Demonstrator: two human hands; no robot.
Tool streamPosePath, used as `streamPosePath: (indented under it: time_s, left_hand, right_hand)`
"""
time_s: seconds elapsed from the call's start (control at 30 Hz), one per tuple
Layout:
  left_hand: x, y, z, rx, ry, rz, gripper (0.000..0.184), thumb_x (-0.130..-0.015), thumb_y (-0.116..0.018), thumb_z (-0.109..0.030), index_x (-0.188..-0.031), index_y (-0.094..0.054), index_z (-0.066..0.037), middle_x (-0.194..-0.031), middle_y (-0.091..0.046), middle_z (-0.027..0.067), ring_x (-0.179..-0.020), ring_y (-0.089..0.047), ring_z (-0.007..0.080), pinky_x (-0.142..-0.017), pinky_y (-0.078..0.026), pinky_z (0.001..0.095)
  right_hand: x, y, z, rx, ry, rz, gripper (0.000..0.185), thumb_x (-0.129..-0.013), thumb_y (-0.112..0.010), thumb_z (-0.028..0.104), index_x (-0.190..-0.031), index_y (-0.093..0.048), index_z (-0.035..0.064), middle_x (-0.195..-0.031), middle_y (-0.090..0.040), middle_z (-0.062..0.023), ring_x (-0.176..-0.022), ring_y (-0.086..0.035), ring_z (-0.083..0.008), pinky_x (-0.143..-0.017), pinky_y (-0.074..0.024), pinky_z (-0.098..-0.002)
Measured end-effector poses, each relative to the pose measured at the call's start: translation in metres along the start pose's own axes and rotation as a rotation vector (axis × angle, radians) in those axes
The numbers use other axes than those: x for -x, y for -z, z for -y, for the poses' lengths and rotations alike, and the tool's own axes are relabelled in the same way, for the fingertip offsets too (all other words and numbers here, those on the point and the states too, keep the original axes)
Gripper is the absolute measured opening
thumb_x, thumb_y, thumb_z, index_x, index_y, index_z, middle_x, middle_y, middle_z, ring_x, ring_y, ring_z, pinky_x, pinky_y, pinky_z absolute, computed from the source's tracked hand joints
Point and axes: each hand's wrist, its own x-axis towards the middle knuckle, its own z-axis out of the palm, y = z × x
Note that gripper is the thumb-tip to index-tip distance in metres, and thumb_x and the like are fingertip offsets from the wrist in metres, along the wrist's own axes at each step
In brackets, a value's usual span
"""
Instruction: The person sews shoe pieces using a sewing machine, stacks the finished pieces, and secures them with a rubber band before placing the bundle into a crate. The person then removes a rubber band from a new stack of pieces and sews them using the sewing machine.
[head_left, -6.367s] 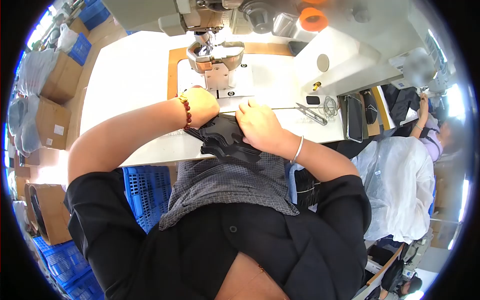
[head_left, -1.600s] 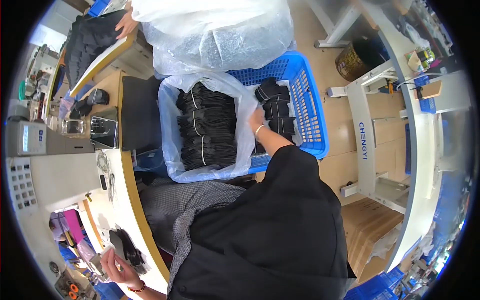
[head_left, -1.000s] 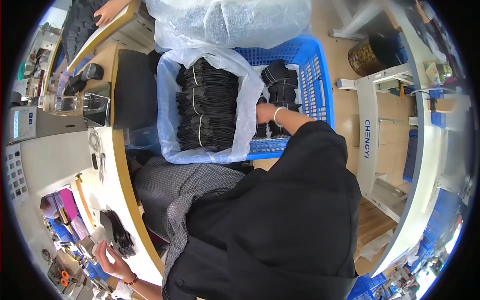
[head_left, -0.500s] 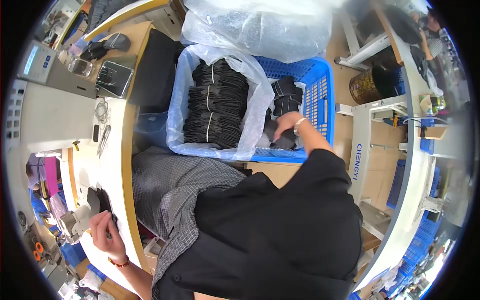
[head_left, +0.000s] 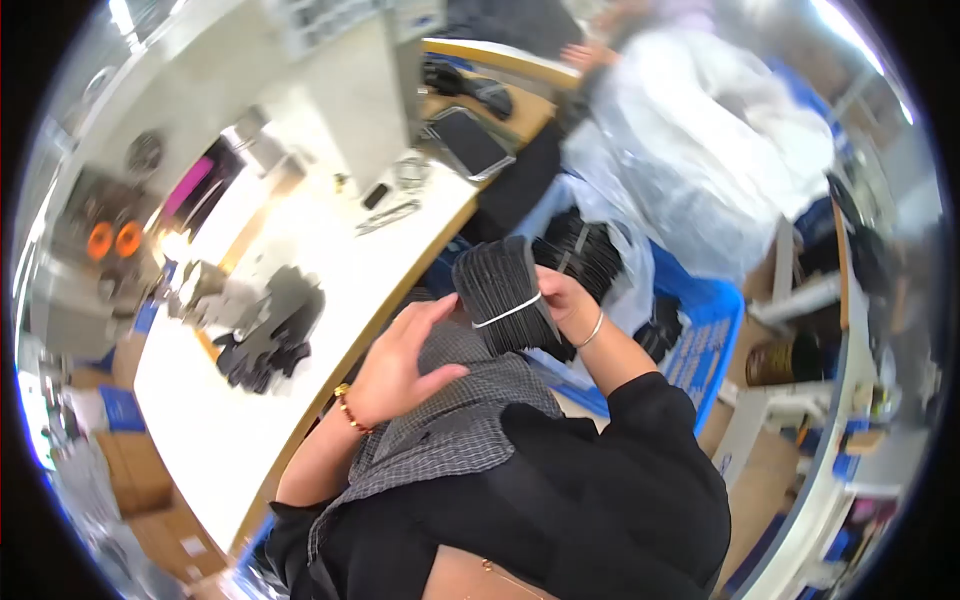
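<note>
My right hand grips a thick bundle of black pieces by its right side, above my lap; a white band runs round the bundle. To its left, my left hand is held up with fingers and thumb apart, holding nothing. Loose black pieces lie in a heap on the white table. Behind the held bundle, more banded black pieces fill a plastic-lined part of the blue basket.
On the table are scissors and a small black object. A phone-like tray lies farther back. White plastic-wrapped goods stand behind the basket. Another person's hand shows at the top.
My right hand has come up out of the basket with a banded bundle. My left hand has moved from the table to beside it and opened. The view has turned toward the table.
</note>
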Motion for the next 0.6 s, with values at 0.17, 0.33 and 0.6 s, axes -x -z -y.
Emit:
streamPosePath:
  time_s: [0.17, 0.33, 0.6]
  left_hand:
    - [0.019, 0.024, 0.013, -0.005, 0.134, -0.503, 0.114, -0.056, -0.093, -0.018, -0.148, -0.028, -0.001, -0.139, -0.038, 0.0215, -0.126, -0.047, 0.0362, -0.098, -0.048, 0.0391]
    - [-0.006, 0.046, 0.019, -0.150, 0.195, -0.106, 0.107, -0.064, -0.089, -0.035, -0.146, -0.031, 0.003, -0.135, -0.051, 0.0233, -0.120, -0.053, 0.0372, -0.105, -0.041, 0.0397]
    - [-0.009, 0.006, 0.074, 1.106, 0.497, 0.274, 0.096, -0.081, -0.079, -0.036, -0.149, -0.023, 0.002, -0.137, -0.047, 0.0118, -0.119, -0.051, 0.0166, -0.102, -0.041, 0.0305]
  right_hand:
    - [-0.095, -0.020, 0.013, -0.007, -0.415, -0.176, 0.064, -0.082, -0.066, 0.022, -0.138, -0.048, -0.0051, -0.132, -0.058, -0.0180, -0.118, -0.059, -0.0254, -0.102, -0.0467, -0.0388]
    - [-0.167, -0.078, 0.028, 1.124, -0.676, 0.325, 0.053, -0.085, -0.063, 0.032, -0.126, -0.061, -0.0010, -0.115, -0.068, -0.0130, -0.098, -0.064, -0.0202, -0.086, -0.0493, -0.0296]
    - [-0.163, -0.094, 0.060, 1.396, -0.669, 0.174, 0.028, -0.092, -0.063, 0.022, -0.104, -0.067, -0.0030, -0.093, -0.071, -0.0092, -0.083, -0.065, -0.0144, -0.076, -0.0509, -0.0280]
